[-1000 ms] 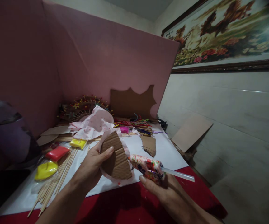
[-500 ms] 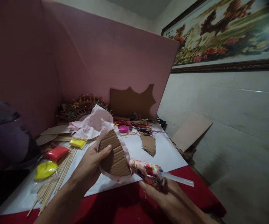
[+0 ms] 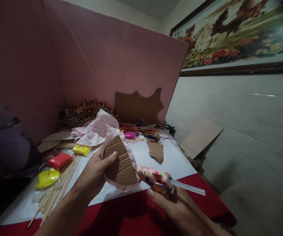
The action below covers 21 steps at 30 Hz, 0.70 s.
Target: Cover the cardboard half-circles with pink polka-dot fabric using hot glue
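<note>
My left hand (image 3: 99, 167) grips a curved piece of corrugated cardboard (image 3: 120, 164), thumb on its brown face. Pink-white spotted fabric (image 3: 131, 156) lies behind the cardboard and sticks out around its edge. My right hand (image 3: 167, 205) is wrapped round a hot glue gun (image 3: 153, 178) with a floral-patterned body. A clear glue stick (image 3: 189, 187) juts from the gun's back end. The gun's tip meets the right edge of the cardboard and fabric; whether glue is coming out cannot be made out.
Wooden sticks (image 3: 66, 178), yellow clay packs (image 3: 47, 179) and a red pack (image 3: 60, 160) lie at left. Crumpled spotted cloth (image 3: 99, 127), scissors (image 3: 152, 137) and a cardboard scrap (image 3: 156, 152) are farther back. A jagged cardboard sheet (image 3: 138, 106) leans on the pink panel (image 3: 122, 59).
Almost nothing differs. The glue gun has shifted very slightly at the cardboard's right edge, while the left hand keeps its hold.
</note>
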Each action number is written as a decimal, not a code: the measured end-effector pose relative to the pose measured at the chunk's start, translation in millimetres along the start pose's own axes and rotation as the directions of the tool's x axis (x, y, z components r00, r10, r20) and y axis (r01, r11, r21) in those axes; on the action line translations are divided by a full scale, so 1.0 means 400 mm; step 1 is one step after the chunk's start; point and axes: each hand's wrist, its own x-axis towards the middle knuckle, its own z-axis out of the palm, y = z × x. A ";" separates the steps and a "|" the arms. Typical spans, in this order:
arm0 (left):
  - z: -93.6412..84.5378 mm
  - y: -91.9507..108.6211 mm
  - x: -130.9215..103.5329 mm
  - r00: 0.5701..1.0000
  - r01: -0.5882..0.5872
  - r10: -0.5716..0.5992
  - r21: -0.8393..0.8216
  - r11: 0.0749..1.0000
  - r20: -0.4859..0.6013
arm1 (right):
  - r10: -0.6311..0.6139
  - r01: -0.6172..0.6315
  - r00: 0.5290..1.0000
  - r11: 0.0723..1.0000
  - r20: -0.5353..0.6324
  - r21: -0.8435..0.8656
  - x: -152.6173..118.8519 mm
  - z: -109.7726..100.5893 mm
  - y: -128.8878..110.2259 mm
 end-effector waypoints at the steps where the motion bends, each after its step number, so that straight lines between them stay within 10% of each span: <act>1: 0.000 0.000 0.000 1.000 -0.005 0.005 -0.001 1.000 -0.002 | -0.009 0.009 1.000 1.000 0.000 -0.014 -0.001 0.000 0.005; 21: 0.006 0.003 0.003 0.999 -0.008 0.008 0.004 1.000 -0.041 | -0.147 0.163 0.986 0.958 0.084 -0.235 -0.032 -0.022 0.040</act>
